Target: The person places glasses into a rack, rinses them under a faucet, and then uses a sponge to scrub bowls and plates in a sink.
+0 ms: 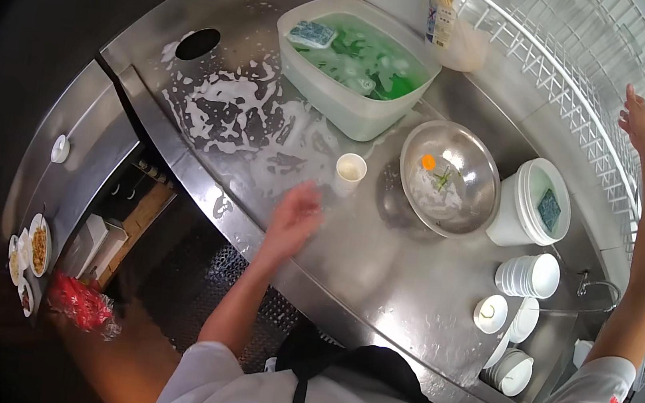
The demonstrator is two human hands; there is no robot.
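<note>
Left grip [297, 214]: blurred, fingers loosely bent; can't tell whether open or closed. Small pale cup [350, 169] upright just beyond it on the wet metal counter [347, 261]. Right grip [637, 121]: raised beside white wire rack [571, 81]; can't tell if holding anything clear. Looks partway: smooth white bowls [527, 275] nested well right of left grip; scraps [443, 179] remain in rounded, shiny steel bowl [476, 180], nearer. Foam [225, 109] streaky, ahead-left.

The steel surface [367, 263] is streaked with suds [227, 91]. It bears a tub [341, 113], a small cup [351, 169], a metal bowl [481, 166] and a bucket [509, 212].
</note>
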